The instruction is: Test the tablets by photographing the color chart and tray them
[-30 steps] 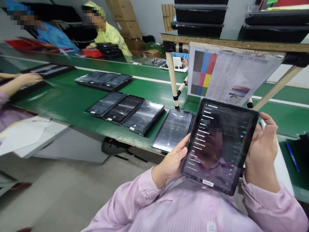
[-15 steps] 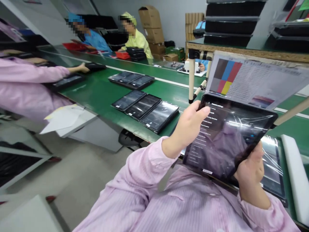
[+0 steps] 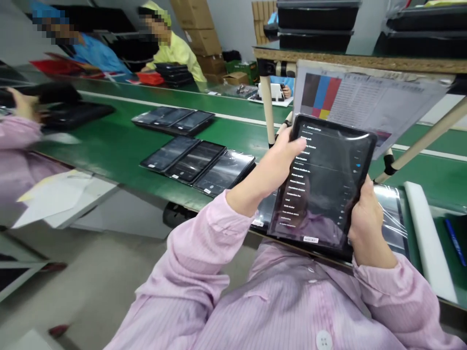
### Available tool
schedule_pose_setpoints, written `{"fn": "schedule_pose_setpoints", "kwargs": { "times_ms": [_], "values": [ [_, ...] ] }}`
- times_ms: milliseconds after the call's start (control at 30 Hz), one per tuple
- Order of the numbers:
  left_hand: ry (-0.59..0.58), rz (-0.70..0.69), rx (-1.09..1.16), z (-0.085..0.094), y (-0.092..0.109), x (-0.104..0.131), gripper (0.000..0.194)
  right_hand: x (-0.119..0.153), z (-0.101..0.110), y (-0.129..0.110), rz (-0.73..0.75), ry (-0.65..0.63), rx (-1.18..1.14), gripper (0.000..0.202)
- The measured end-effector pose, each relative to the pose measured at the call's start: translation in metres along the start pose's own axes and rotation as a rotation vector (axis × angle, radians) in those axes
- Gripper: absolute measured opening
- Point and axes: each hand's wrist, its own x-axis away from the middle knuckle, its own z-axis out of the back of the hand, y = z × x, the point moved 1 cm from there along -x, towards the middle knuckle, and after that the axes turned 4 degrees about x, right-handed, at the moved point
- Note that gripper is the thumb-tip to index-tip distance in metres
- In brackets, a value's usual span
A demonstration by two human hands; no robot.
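A black tablet (image 3: 321, 189) is held upright-tilted in front of me, its lit screen showing a "Camera settings" list and a small white label at the lower edge. My left hand (image 3: 272, 170) grips its left side near the top, thumb over the screen's edge. On the opposite side, my right hand (image 3: 368, 221) holds the lower right edge, fingers wrapped behind and partly hidden. Under the tablet, another tablet (image 3: 394, 209) in clear film lies on the bench to the right. A row of tablets (image 3: 195, 163) rests left of my left hand.
A second row of tablets (image 3: 173, 119) lies farther back on the green bench (image 3: 120, 146). A printed chart (image 3: 365, 97) hangs from a shelf (image 3: 346, 61). White foam strip (image 3: 428, 238) and blue pen (image 3: 455, 240) sit at right. Co-workers stand at left and behind.
The view has swung to the right. The tablet is turned more upright, so its list reads more clearly. At left, a co-worker's hand has lifted from the bench with a black thing.
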Motion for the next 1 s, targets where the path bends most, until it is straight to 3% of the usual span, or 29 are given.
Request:
{"fn": "schedule_pose_setpoints", "kwargs": {
  "times_ms": [67,133,233,333,433,533,667,800,1000],
  "values": [
    [-0.122,0.023,-0.062,0.007,-0.013,0.02,0.056,-0.008,0.001,0.001,0.029,0.019,-0.05,0.064],
    [-0.157,-0.021,-0.13,0.01,-0.029,0.047,0.07,-0.013,0.0,-0.001,0.149,0.053,-0.062,0.061],
    [-0.051,-0.149,-0.231,0.007,-0.051,0.081,0.087,-0.016,-0.003,-0.006,0.329,0.044,-0.043,0.056],
    [0.063,-0.213,-0.31,0.002,-0.063,0.091,0.092,-0.014,-0.007,-0.009,0.382,0.022,0.014,0.06],
    [0.125,-0.26,-0.299,0.004,-0.056,0.073,0.08,-0.009,-0.009,-0.007,0.378,0.006,0.102,0.062],
    [0.185,-0.353,-0.208,0.012,-0.036,0.039,0.056,-0.001,-0.013,-0.004,0.424,-0.03,0.171,0.06],
    [0.277,-0.337,-0.155,0.018,-0.012,0.004,0.025,0.008,-0.019,-0.001,0.47,-0.023,0.167,0.055],
    [0.328,-0.335,-0.114,0.014,-0.004,-0.003,0.023,0.011,-0.019,-0.002,0.48,-0.01,0.161,0.053],
    [0.266,-0.305,-0.044,0.007,0.002,-0.004,0.03,0.003,-0.013,-0.009,0.542,-0.025,0.192,0.054]
  ]
}}
